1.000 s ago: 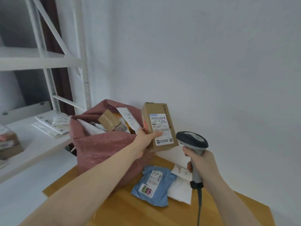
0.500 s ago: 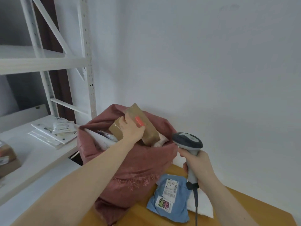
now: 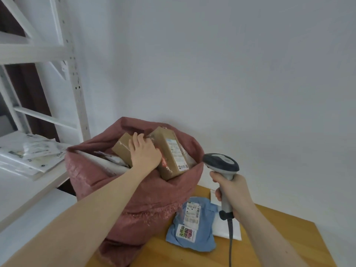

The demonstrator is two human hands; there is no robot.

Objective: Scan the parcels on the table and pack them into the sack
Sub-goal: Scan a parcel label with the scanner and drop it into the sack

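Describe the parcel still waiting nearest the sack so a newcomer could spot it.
On the wooden table, right of the dusty-pink sack, two soft mailers lie side by side. It is the blue mailer nearest the sack, with a white shipping label and a colourful sticker; the white mailer beside it is plain.

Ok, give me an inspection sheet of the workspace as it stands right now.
Surface: wooden table, bare at the near right.
Job's things: pink sack open, stuffed; labelled cardboard box at its mouth beside a smaller box; blue mailer and white mailer lie on the table.
Clutter: nothing seen on the table.
Hands: left hand rests on the boxes in the sack; right hand grips the barcode scanner.
Cables: scanner cable hangs down over the white mailer.
Surroundings: white shelving at left with flat packets; plain wall behind.
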